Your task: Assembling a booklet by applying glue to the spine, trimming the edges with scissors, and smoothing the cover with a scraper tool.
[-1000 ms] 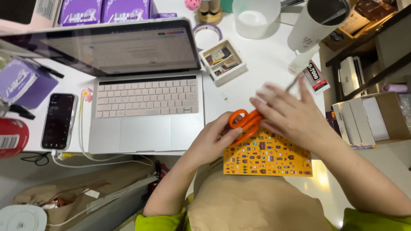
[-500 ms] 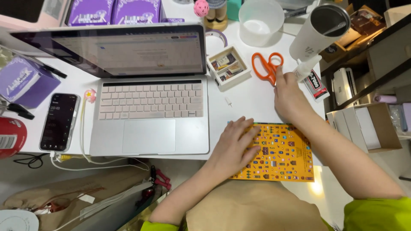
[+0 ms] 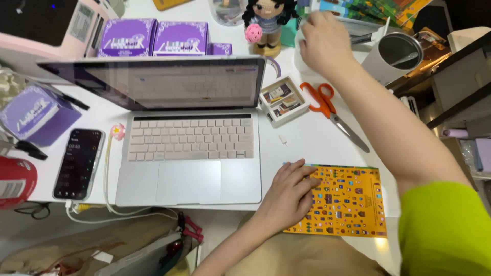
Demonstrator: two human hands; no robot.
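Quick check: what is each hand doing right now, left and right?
Left hand: open, flat on the orange sticker sheet.
Right hand: reaching to the desk's far side; grip cannot be told.

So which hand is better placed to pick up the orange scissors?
Probably the right hand: it is up at the back of the desk, nearer the orange scissors, and looks free. The left hand rests flat on the orange sticker sheet.

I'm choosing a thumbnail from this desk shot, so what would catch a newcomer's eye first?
Probably the bright orange sticker sheet at the desk's near edge, with the left hand pressed flat on its left side. Next come the orange-handled scissors lying on the white desk right of the open laptop. The right hand reaches to the far edge, beside a crocheted doll.
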